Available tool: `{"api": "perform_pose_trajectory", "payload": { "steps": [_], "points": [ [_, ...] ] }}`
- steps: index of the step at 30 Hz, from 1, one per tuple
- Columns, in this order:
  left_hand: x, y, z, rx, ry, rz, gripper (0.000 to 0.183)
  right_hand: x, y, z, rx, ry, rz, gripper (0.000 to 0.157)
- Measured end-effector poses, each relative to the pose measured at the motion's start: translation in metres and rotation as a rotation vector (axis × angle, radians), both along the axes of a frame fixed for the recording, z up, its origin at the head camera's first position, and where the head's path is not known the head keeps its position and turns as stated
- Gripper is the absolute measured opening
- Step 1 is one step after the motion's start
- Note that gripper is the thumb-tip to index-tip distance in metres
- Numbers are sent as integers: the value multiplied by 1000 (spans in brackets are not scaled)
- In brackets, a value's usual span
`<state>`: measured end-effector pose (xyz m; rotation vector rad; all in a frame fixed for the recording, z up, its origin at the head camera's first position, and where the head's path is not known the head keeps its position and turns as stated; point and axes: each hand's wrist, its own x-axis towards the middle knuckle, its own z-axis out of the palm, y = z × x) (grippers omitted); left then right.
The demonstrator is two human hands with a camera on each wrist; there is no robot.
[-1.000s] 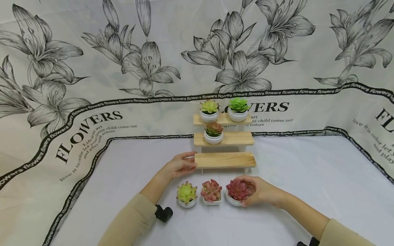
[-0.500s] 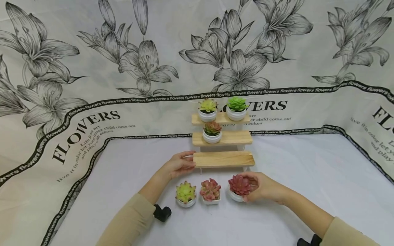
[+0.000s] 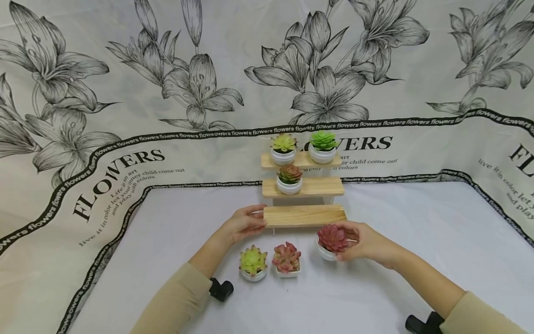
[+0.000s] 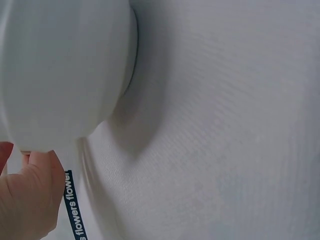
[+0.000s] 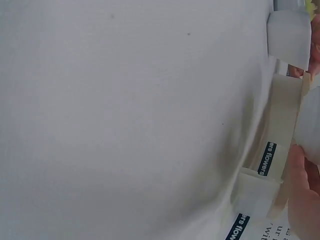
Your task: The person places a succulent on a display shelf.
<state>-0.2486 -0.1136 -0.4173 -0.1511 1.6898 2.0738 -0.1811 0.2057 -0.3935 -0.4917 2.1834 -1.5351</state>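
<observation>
My right hand (image 3: 373, 243) grips a dark red succulent (image 3: 332, 238) in a round white pot, just in front of the right end of the stand's lowest shelf. With my left hand (image 3: 242, 225) I hold the left end of that lowest wooden shelf (image 3: 304, 216). A yellow-green succulent (image 3: 253, 261) and a pink succulent (image 3: 286, 258) in a square white pot stand on the table before the stand. In the left wrist view, a large white pot (image 4: 65, 65) hides most of the left fingers. The right wrist view catches the gripped white pot (image 5: 309, 122) at its edge.
The top shelf (image 3: 303, 160) bears a yellow succulent (image 3: 283, 144) and a bright green one (image 3: 323, 141). A reddish-brown succulent (image 3: 289, 175) sits on the middle shelf (image 3: 321, 187). Behind the stand hangs a flower-printed cloth (image 3: 208, 93). White cloth (image 3: 179, 222) covers the table.
My right hand has moved the dark red succulent away from the row, to the right and back toward the lowest shelf. My left hand stays at the shelf's left end.
</observation>
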Motion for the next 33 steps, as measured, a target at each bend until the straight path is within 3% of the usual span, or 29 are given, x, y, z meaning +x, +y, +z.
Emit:
{"api": "perform_pose_trajectory", "payload": {
  "steps": [13,33],
  "points": [
    [0,-1,-1,-1,10,-8,57,-9,9,25,12,50,-111,76],
    [0,0,-1,9,8,-9,57,-29,14,51,0,140,-180,70]
  ]
}}
